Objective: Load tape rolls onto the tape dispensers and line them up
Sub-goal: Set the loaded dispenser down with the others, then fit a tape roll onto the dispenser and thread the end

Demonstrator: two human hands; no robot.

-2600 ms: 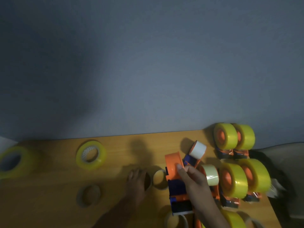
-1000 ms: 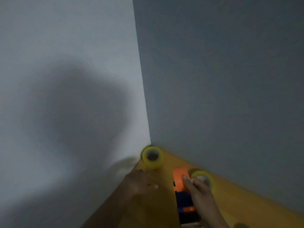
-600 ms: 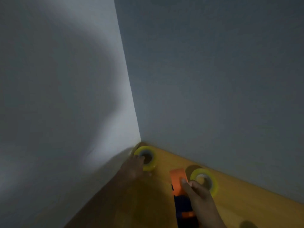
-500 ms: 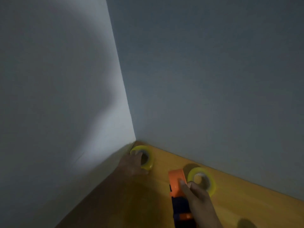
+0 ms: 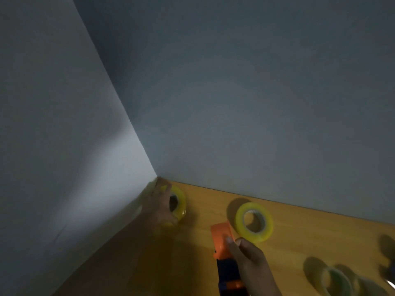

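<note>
Along the bottom of the frame a wooden table (image 5: 299, 227) is seen, meeting a grey wall (image 5: 256, 103) at the back and a lighter wall (image 5: 53, 124) on the left. Near the corner, at lower centre-left, a yellow tape roll (image 5: 179, 205) is gripped by the left hand (image 5: 161, 207): the fingers are curled over its far rim and the thumb is set at its near edge. Whether the roll rests on the table or is lifted cannot be told. To the right of it, apart from both hands, a second yellow tape roll (image 5: 254, 222) is seen, tilted so that its open core faces the camera. At the bottom centre an orange and blue tape dispenser (image 5: 222, 242) is held by the right hand (image 5: 250, 265), the fingers wrapped round its body and one fingertip laid on the orange front part. The dispenser's front lies just beside the second roll. In the lower right corner a pale, blurred empty core (image 5: 335, 280) is seen on the table.
</note>
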